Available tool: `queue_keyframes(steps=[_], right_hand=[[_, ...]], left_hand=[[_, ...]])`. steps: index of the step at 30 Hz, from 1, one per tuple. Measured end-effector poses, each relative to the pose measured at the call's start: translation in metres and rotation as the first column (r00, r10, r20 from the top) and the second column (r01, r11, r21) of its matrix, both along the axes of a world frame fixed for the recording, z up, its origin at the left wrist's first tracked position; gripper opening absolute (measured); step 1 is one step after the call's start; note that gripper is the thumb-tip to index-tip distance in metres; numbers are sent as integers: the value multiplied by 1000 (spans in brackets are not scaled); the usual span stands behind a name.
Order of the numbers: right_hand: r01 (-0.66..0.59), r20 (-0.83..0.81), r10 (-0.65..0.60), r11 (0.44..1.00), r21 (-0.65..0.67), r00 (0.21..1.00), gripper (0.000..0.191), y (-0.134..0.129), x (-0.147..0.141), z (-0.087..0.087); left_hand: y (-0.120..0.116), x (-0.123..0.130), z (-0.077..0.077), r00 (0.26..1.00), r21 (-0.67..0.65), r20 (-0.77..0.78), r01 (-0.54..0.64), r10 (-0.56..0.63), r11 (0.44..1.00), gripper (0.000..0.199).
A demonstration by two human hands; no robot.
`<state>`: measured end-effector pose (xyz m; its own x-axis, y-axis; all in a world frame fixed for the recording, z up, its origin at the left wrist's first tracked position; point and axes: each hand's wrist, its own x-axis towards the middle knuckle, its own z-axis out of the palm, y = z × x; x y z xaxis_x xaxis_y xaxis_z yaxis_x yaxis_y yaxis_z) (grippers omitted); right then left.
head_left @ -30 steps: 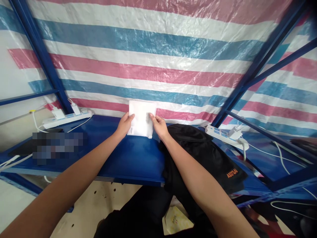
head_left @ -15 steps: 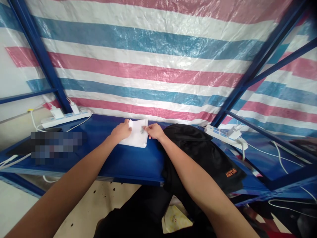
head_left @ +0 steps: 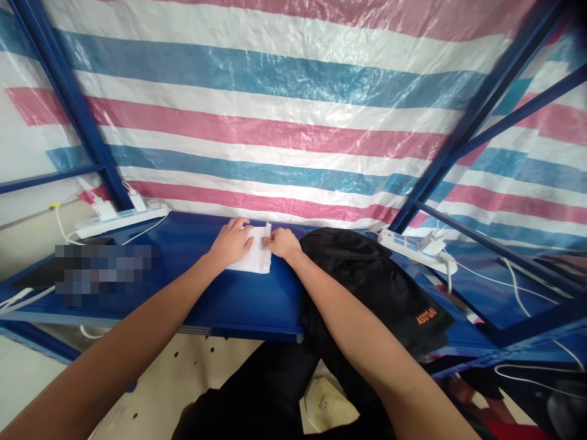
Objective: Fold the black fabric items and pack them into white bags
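Observation:
A flat white packet [head_left: 250, 263] lies on the blue shelf, with small dark print near its right side and what looks like a zip edge there. My left hand [head_left: 233, 243] rests over its left part, fingers spread and laid on top. At the right edge, my right hand [head_left: 283, 242] pinches the packet between thumb and curled fingers. Both hands cover parts of it, and its contents cannot be made out.
A black garment [head_left: 362, 269] with orange lettering lies right of my hands. White power strips [head_left: 123, 220] with plugs and cables stand at both ends of the blue shelf [head_left: 247, 305]. Striped plastic sheeting [head_left: 275, 134] hangs behind. Below, a yellow patterned bag [head_left: 328, 406] sits near my legs.
My left hand has gone from pinching the packet's left side to lying spread on top of it. My right hand has shifted slightly left, further over the right edge.

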<state>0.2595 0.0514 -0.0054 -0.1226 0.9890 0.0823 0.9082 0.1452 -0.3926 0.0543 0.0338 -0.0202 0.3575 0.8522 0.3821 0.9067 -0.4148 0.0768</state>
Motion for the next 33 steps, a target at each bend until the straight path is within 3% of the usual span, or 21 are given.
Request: queue_keyframes(steps=[3, 7, 12, 15, 18, 21, 23, 26, 30, 33], right_hand=[[-5, 11, 5, 1000, -5, 1000, 34, 0, 0, 0], [9, 21, -9, 1000, 5, 1000, 44, 1, 0, 0], [-29, 9, 29, 999, 35, 1000, 46, -5, 7, 7], [-63, -7, 66, 974, 220, 998, 46, -16, 16, 21], [-59, -109, 119, 894, 443, 987, 52, -27, 28, 39], [36, -199, 103, 805, 592, 975, 57, -30, 41, 52], [87, -212, 58, 785, 614, 976, 56, -28, 47, 54], [106, -203, 16, 814, 571, 979, 52, -21, 52, 49], [111, -191, -12, 848, 518, 982, 49, -14, 55, 43], [114, -187, -20, 857, 503, 982, 48, -11, 56, 42]], left_hand=[[7, 5, -14, 985, -111, 62, 166, -159, 980, 54], [13, 8, -27, 987, -278, 97, 148, -126, 949, 63], [13, 8, -31, 990, -319, 109, 118, -88, 940, 66], [9, 11, -26, 993, -281, 88, 104, -82, 954, 65], [1, 16, -15, 987, -172, 128, 119, -97, 978, 63], [-10, 24, -2, 957, -36, 168, 247, -238, 968, 58], [-15, 31, 4, 923, -11, 160, 356, -349, 935, 56], [-19, 38, 5, 902, -75, 143, 421, -408, 904, 59], [-19, 39, 6, 924, -135, 178, 363, -337, 922, 57], [-18, 28, 12, 964, -182, 176, 228, -197, 956, 63]])
